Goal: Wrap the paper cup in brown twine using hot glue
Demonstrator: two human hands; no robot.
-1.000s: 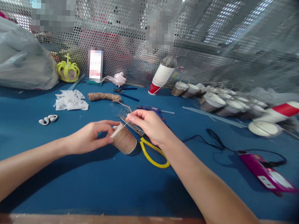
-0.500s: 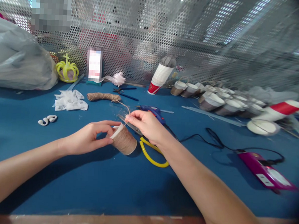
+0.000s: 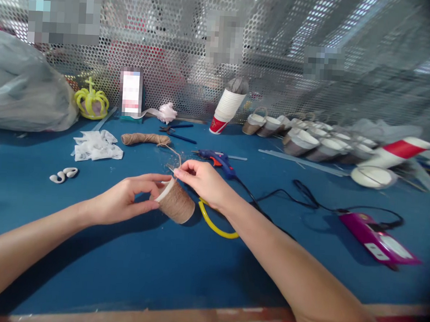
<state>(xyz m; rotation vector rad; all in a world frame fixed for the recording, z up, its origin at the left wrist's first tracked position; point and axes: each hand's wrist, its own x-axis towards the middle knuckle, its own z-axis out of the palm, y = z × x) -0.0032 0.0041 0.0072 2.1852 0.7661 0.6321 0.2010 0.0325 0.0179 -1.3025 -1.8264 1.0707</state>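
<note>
A paper cup wrapped in brown twine [image 3: 178, 202] lies tilted above the blue table, its white rim toward the left. My left hand [image 3: 130, 197] grips it at the rim, fingers over the edge and thumb below. Pinched between the thumb and fingers of my right hand [image 3: 203, 179] is the twine [image 3: 180, 158], close to the cup's rim. This strand runs back to a twine bundle [image 3: 146, 139] lying farther off. Yellow-handled scissors [image 3: 217, 227] lie beneath my right hand, largely hidden by it. Just beyond is a blue glue gun [image 3: 217, 160].
Pliers [image 3: 178, 131] and crumpled white fabric [image 3: 98, 146] lie at the back left. Stacked paper cups [image 3: 228, 109] lean by the mesh panel. Several wrapped cups [image 3: 302, 141] stand at the back right. A purple power strip [image 3: 380, 239] with a black cable lies right.
My right hand has moved slightly left and down, closer to the cup's rim, with the twine still pinched. The view has shifted a little; the left hand keeps its hold.
</note>
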